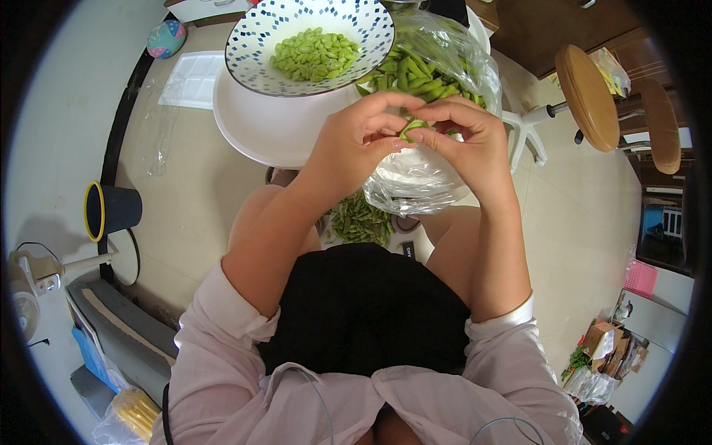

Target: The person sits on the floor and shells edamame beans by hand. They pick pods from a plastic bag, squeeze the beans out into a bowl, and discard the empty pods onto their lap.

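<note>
Between both hands is a green soybean pod (413, 129), bent or partly split. My left hand (364, 133) pinches its left side, and my right hand (464, 130) grips it from the right with thumb and fingers. Shelled green beans (316, 54) lie in a wide bowl with blue diamond marks (250, 55), up and to the left of my hands. Behind my hands, a clear plastic bag (473, 44) holds whole pods (417, 75). Its crumpled lower part hangs below my hands. A heap of green pods or husks (361, 222) lies low down between my legs.
A round white table (267, 133) stands under the bowl. On the floor at left are a white tray (192, 72) and a dark bin with a yellow rim (119, 208). A tan stool (587, 97) stands at right, a fan (25, 311) at far left.
</note>
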The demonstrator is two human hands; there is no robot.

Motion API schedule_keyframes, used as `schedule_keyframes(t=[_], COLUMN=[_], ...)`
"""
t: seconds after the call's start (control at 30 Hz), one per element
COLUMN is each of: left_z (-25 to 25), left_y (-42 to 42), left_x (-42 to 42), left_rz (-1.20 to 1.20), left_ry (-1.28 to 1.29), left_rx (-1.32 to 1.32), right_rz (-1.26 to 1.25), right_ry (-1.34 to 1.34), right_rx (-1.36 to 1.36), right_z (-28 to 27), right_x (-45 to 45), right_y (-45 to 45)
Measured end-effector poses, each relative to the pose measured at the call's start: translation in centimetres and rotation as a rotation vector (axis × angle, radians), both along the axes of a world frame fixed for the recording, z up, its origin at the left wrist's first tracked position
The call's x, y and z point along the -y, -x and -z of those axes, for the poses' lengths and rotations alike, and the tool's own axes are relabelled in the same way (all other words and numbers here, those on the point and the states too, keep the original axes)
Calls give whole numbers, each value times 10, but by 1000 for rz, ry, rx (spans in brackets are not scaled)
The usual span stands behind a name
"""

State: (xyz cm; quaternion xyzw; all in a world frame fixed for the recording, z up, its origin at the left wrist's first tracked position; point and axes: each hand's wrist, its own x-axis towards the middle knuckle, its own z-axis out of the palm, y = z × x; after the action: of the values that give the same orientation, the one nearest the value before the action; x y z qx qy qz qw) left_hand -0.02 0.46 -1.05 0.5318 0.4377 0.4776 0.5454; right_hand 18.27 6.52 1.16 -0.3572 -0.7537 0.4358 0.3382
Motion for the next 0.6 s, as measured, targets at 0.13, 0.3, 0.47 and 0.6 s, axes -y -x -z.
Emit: schedule_keyframes(t=[0.13,0.3,0.47,0.6], left_z=[-1,-1,2,-1], left_y=[0,3,2,4], left_x=[1,-1,-1,-2], left_rz=[-20,-48,-85,-87], left_ry=[22,29,20,98], left_rx=[23,98,23,158], right_rz=[-1,92,139,198], right_ry=[27,-145,-584,-257], right_rx=[12,6,127,42], right_z=[-2,-1,8,7], right_x=[1,8,8,11], right_y=[-1,8,15,17])
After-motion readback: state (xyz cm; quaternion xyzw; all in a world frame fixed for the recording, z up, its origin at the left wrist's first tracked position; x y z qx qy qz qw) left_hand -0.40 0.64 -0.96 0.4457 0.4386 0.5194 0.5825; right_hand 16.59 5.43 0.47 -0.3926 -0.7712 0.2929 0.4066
